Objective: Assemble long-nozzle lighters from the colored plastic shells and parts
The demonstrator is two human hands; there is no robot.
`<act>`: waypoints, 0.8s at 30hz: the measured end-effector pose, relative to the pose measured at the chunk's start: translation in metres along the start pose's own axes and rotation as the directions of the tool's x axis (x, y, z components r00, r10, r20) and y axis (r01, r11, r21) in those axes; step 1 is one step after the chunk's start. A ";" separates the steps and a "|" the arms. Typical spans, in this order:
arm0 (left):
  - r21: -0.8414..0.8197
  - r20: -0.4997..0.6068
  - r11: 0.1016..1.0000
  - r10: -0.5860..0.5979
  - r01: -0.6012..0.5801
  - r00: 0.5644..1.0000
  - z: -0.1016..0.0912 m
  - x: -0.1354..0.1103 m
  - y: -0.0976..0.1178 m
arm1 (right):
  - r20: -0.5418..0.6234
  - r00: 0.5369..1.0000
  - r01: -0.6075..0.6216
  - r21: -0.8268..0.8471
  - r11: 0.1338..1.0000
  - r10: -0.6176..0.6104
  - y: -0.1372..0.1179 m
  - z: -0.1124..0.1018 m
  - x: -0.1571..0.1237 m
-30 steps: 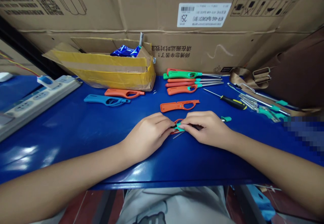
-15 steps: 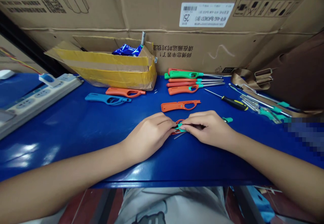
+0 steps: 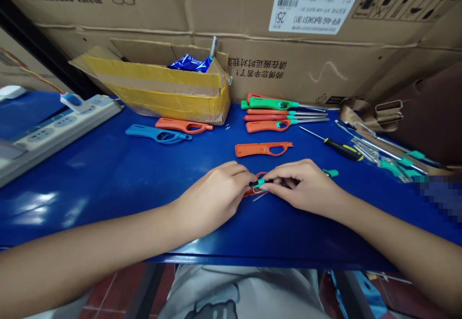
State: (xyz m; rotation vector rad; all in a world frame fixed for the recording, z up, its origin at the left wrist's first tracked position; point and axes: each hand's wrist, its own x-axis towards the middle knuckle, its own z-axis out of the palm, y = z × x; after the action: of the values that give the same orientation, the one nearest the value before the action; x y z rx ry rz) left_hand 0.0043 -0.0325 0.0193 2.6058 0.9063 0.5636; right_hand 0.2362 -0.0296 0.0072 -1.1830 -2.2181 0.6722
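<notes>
Close together over the table, both hands work at an orange lighter shell half (image 3: 249, 192), mostly covered by my fingers. My left hand (image 3: 220, 191) is closed, its fingertips at a small black piece beside a teal trigger (image 3: 259, 183). With thumb and forefinger my right hand (image 3: 301, 184) pinches at the trigger's right side. A thin clear tube (image 3: 260, 196) sticks out below the fingertips. Just beyond the hands lies another orange shell half (image 3: 252, 150), inner side up. To the right of my right hand, a teal-ended part (image 3: 330, 172) pokes out.
Several long-nosed lighters (image 3: 285, 115) lie at the back, beside a screwdriver (image 3: 342, 149) and a pile of metal tubes (image 3: 390, 158). Blue (image 3: 157, 133) and orange (image 3: 184, 125) shells rest before a taped carton (image 3: 162, 100). A power strip (image 3: 54, 129) runs along the left.
The view has shifted slightly, so things on the table sit a little further right. Both hands stay at the trigger and orange shell, with only small finger movement.
</notes>
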 end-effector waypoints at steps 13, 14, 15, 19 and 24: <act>0.031 -0.001 0.999 0.014 -0.014 1.000 0.002 -0.001 0.001 | 0.053 0.997 -0.053 0.021 0.998 0.052 -0.004 -0.003 0.001; 0.032 -0.002 0.999 0.015 -0.015 1.000 0.002 -0.001 0.001 | 0.072 0.995 -0.078 0.039 0.996 0.075 -0.004 -0.003 0.001; 0.034 -0.004 0.999 0.017 -0.016 1.000 0.002 -0.001 0.001 | 0.091 0.991 -0.104 0.059 0.993 0.099 -0.004 -0.004 0.001; 0.040 -0.021 0.999 0.012 -0.011 1.000 0.002 -0.001 0.001 | 0.107 0.984 -0.151 0.110 0.983 0.139 -0.003 -0.005 0.001; 0.029 -0.049 0.999 0.034 -0.032 0.998 0.004 -0.001 -0.001 | 0.093 0.988 -0.129 0.101 0.987 0.119 -0.002 -0.004 0.001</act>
State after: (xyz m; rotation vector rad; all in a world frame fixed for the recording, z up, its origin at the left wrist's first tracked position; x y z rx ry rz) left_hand 0.0044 -0.0329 0.0152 2.6474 0.8939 0.6309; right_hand 0.2375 -0.0293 0.0122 -1.2674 -2.1620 0.8968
